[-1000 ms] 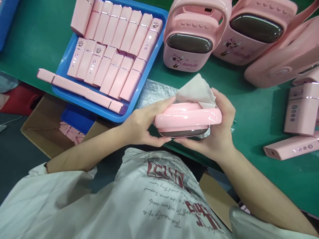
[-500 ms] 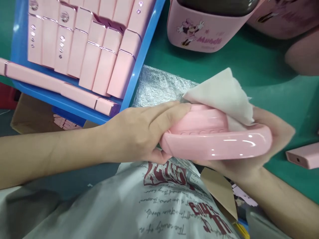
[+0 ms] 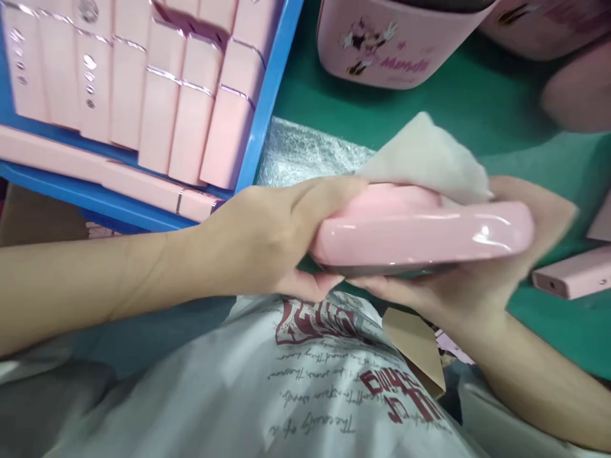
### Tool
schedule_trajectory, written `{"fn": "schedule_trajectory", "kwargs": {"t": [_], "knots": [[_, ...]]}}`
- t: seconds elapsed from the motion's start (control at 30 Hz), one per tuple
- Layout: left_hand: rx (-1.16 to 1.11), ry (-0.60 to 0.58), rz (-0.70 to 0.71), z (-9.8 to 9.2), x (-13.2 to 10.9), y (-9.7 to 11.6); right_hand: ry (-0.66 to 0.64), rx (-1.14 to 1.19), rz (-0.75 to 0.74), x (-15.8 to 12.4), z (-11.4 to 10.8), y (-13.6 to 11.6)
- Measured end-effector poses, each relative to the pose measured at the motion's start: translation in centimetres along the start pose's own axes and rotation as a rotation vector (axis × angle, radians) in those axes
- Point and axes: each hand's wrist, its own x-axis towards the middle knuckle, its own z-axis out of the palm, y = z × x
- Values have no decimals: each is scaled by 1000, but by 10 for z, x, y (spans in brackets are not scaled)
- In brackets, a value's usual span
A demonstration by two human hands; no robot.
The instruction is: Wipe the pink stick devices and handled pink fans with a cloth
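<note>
Between my hands is a glossy pink plastic piece (image 3: 424, 235) with a rounded rim, its shiny edge facing me and a dark underside just showing. My left hand (image 3: 267, 232) grips its left end, thumb below and fingers over the top. Around the right end, my right hand (image 3: 477, 292) is closed, with fingers reaching underneath. A white cloth or tissue (image 3: 424, 156) sticks up behind the piece, against my right hand; the fingers pressing it are hidden.
A blue tray (image 3: 267, 95) at the left holds several pink boxy parts (image 3: 157, 114). Clear bubble wrap (image 3: 310, 152) lies on the green table (image 3: 305, 95). Pink Minnie bins (image 3: 377, 44) stand behind. A pink bar (image 3: 573, 273) lies at right; a cardboard box (image 3: 413, 346) is below.
The pink piece has tilted, so its inner ridged side is now mostly hidden and the dark underside shows. Both hands have risen slightly with it. The camera view has shifted a little.
</note>
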Motion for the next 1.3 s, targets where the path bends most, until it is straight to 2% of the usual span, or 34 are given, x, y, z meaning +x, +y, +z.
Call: {"fn": "schedule_trajectory", "kwargs": {"t": [0.1,0.2,0.27,0.37,0.57,0.73,0.87,1.0,1.13,1.3], "knots": [[56,-5,25,1,-2,1,212,-45,-208,5,2,-1],[97,47,98,8,-6,1,258,-67,-288,-4,5,9],[79,56,113,13,-8,-1,218,-84,-302,-11,4,17],[24,75,114,19,-7,-4,120,-43,-291,-14,2,22],[-83,125,181,21,1,-2,102,91,-215,-10,-1,18],[-95,13,-13,10,2,10,41,109,-102,-9,-6,3],[-94,11,1,7,4,12,83,157,-26,-7,-6,-7],[-69,64,-1,10,7,9,89,164,41,-6,-4,-10],[-81,47,-1,10,7,6,166,196,0,-9,-1,-7],[-85,40,79,12,6,0,212,74,-47,-16,6,3]]}}
